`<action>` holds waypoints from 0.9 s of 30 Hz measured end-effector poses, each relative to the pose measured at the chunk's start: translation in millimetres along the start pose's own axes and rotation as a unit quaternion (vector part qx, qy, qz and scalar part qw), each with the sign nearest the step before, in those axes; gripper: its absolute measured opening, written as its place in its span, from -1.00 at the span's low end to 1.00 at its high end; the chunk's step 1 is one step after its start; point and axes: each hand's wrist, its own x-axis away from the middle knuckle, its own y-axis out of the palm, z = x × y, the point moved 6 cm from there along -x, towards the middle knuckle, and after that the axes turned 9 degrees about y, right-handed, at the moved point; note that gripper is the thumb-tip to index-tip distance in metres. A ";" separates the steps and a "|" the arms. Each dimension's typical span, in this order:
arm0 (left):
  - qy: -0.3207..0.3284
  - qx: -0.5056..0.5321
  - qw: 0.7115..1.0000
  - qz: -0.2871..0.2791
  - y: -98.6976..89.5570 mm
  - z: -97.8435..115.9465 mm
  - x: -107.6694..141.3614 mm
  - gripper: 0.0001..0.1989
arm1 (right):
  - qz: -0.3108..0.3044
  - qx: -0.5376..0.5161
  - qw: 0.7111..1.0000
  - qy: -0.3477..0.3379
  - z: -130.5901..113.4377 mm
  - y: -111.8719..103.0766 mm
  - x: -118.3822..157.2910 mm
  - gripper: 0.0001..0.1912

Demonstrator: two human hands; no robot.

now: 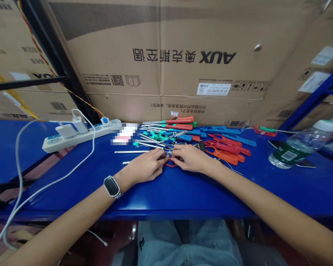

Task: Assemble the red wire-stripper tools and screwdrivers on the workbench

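My left hand (152, 164), with a watch (111, 186) on its wrist, and my right hand (190, 158) meet fingertip to fingertip over the blue table. Both are closed in a pinch on a thin red wire (171, 165) that curves below the fingertips. A small shiny metal part (169, 152) shows between them, mostly hidden by fingers. Behind the right hand is a black and yellow handle (201, 146); I cannot tell whether the hand touches it. Metal rods (131, 152) and green plastic pieces (155, 136) lie just beyond the hands.
Red-handled tools (180, 126), blue plastic handle parts (222, 129) and orange ones (224, 155) lie behind and to the right. A white power strip (100, 130) with cables is at left. At right, a water bottle (291, 149) stands tilted-looking by a phone (305, 163). Large cardboard (177, 81) walls the back.
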 end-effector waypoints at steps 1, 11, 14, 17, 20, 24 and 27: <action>0.001 0.001 1.000 0.002 0.0 0.1 0.0 -0.67 | 0.000 -0.001 1.000 -0.002 0.3 0.6 0.2 -0.79; 0.003 -0.008 1.000 0.017 -1.3 1.3 0.0 -0.66 | 0.007 0.014 1.000 0.003 0.0 4.3 0.7 -0.80; 0.003 -0.006 1.000 0.018 -0.8 1.6 0.4 -0.64 | 0.012 0.020 1.000 0.004 0.3 5.5 1.7 -0.80; 0.002 -0.020 1.000 0.014 -0.9 2.0 0.7 -0.62 | 0.014 0.033 0.999 0.009 1.4 6.8 3.0 -0.80; 0.005 -0.025 1.000 0.012 -2.0 3.1 0.8 -0.64 | 0.011 0.047 0.999 0.014 1.8 7.1 4.3 -0.77; -0.002 -0.010 1.000 0.022 -3.9 3.4 0.6 -0.66 | -0.004 0.053 0.999 0.002 -0.7 7.6 5.0 -0.76; -0.010 -0.007 1.000 0.022 -3.7 3.6 0.2 -0.65 | -0.004 0.051 0.999 0.001 -2.4 7.7 4.5 -0.77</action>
